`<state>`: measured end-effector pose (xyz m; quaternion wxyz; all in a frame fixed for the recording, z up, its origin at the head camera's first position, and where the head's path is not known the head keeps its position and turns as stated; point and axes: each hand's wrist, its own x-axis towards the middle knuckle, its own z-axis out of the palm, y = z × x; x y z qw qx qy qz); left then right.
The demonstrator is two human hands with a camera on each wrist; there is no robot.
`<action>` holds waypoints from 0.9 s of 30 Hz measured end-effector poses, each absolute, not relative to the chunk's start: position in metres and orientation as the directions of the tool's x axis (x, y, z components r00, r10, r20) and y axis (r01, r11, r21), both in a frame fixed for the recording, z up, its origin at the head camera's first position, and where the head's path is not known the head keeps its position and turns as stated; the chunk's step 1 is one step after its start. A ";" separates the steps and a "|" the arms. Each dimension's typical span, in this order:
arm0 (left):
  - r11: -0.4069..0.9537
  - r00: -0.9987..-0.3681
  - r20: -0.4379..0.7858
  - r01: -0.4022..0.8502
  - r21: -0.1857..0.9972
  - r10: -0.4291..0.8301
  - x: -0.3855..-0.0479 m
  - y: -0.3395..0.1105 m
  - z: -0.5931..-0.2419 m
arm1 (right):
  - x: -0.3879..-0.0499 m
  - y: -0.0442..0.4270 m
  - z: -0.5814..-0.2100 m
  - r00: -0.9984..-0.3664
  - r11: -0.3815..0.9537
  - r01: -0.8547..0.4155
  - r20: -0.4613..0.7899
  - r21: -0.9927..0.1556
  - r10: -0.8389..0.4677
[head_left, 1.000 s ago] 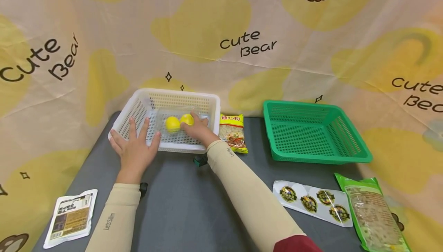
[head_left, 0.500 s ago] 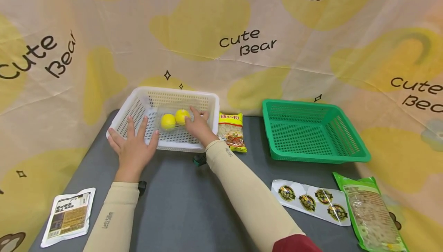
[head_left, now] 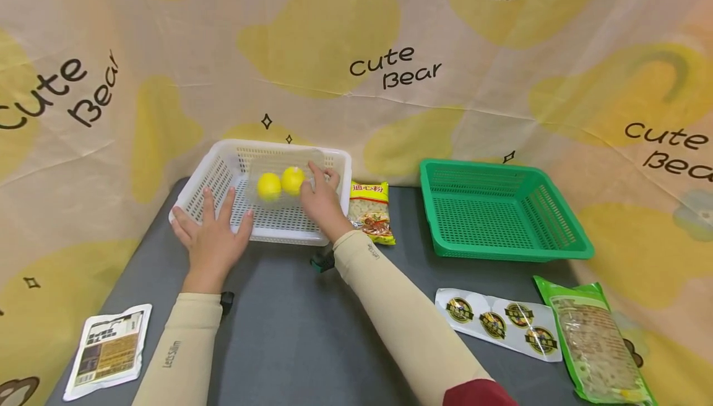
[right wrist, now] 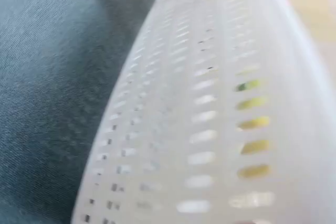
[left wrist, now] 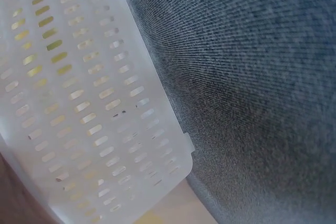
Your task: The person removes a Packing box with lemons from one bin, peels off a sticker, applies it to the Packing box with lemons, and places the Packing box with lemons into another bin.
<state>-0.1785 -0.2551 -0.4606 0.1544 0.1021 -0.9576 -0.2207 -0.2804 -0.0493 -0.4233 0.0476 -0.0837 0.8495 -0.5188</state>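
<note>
Two round yellow things [head_left: 293,181], which look like lemons, sit in a clear plastic box [head_left: 256,168] inside the white basket [head_left: 289,234]. My right hand [head_left: 324,202] holds the box by its right end, thumb and fingers bent at its edge. The box is tilted, its far side up near the basket's back wall. With fingers spread, my left hand [head_left: 214,245] rests on the basket's front left rim. In the left wrist view the slotted basket wall [left wrist: 89,98] fills the left half. The right wrist view shows the wall [right wrist: 173,114] too; neither wrist view shows a grasp.
A yellow pasta bag [head_left: 371,214] stands right of the white basket. Farther right is a green basket [head_left: 507,254]. A sticker sheet [head_left: 498,324] and a green noodle bag [head_left: 598,344] lie front right, a white pouch [head_left: 108,351] front left, on the grey table [head_left: 295,332].
My right hand has taken hold of the clear box and raised it toward the basket's back wall, and the yellow things have shifted up and slightly left. My left hand stays on the rim.
</note>
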 end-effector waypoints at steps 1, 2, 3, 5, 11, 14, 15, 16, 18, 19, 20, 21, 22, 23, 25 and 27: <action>0.881 -0.933 0.248 -0.126 0.456 -0.262 -0.179 -0.255 -0.461 | -0.279 -0.046 -0.420 -0.981 0.435 -0.098 0.013 -0.895 -0.195; 0.881 -0.933 0.246 -0.126 0.456 -0.261 -0.179 -0.255 -0.460 | -0.278 -0.043 -0.417 -0.980 0.429 -0.103 0.018 -0.897 -0.197; 0.881 -0.934 0.245 -0.126 0.456 -0.260 -0.180 -0.254 -0.460 | -0.276 -0.039 -0.413 -0.980 0.422 -0.113 0.030 -0.900 -0.198; 0.880 -0.935 0.242 -0.127 0.457 -0.260 -0.180 -0.254 -0.460 | -0.271 -0.030 -0.406 -0.979 0.412 -0.128 0.048 -0.902 -0.198; 0.882 -0.935 0.235 -0.136 0.451 -0.265 -0.180 -0.256 -0.461 | -0.248 0.003 -0.386 -0.977 0.352 -0.166 0.105 -0.921 -0.187; 0.883 -0.936 0.230 -0.142 0.447 -0.267 -0.180 -0.257 -0.462 | -0.235 0.020 -0.384 -0.977 0.326 -0.179 0.128 -0.928 -0.171; 0.883 -0.936 0.230 -0.143 0.446 -0.268 -0.180 -0.258 -0.462 | -0.230 0.026 -0.385 -0.977 0.321 -0.180 0.132 -0.930 -0.166; 0.884 -0.936 0.229 -0.144 0.446 -0.268 -0.180 -0.258 -0.462 | -0.224 0.033 -0.386 -0.978 0.317 -0.178 0.132 -0.931 -0.161; 0.884 -0.936 0.229 -0.142 0.446 -0.267 -0.180 -0.258 -0.463 | -0.212 0.045 -0.390 -0.980 0.321 -0.177 0.137 -0.930 -0.146; 0.883 -0.936 0.230 -0.140 0.448 -0.265 -0.180 -0.258 -0.463 | -0.206 0.052 -0.392 -0.981 0.322 -0.176 0.137 -0.930 -0.139; 0.882 -0.937 0.231 -0.137 0.450 -0.263 -0.180 -0.258 -0.463 | -0.199 0.059 -0.395 -0.981 0.320 -0.174 0.137 -0.931 -0.134; 0.881 -0.938 0.230 -0.134 0.453 -0.261 -0.180 -0.258 -0.463 | -0.192 0.065 -0.398 -0.983 0.322 -0.170 0.137 -0.931 -0.124; 0.881 -0.938 0.230 -0.131 0.455 -0.258 -0.180 -0.257 -0.463 | -0.185 0.072 -0.402 -0.984 0.314 -0.168 0.137 -0.935 -0.117; 0.880 -0.939 0.229 -0.129 0.457 -0.256 -0.180 -0.257 -0.463 | -0.178 0.078 -0.406 -0.984 0.302 -0.167 0.138 -0.939 -0.113; 0.881 -0.940 0.228 -0.128 0.456 -0.255 -0.180 -0.257 -0.462 | -0.164 0.090 -0.414 -0.986 0.282 -0.157 0.133 -0.946 -0.104; 0.882 -0.940 0.228 -0.130 0.454 -0.255 -0.180 -0.257 -0.461 | -0.150 0.101 -0.422 -0.988 0.262 -0.147 0.126 -0.954 -0.093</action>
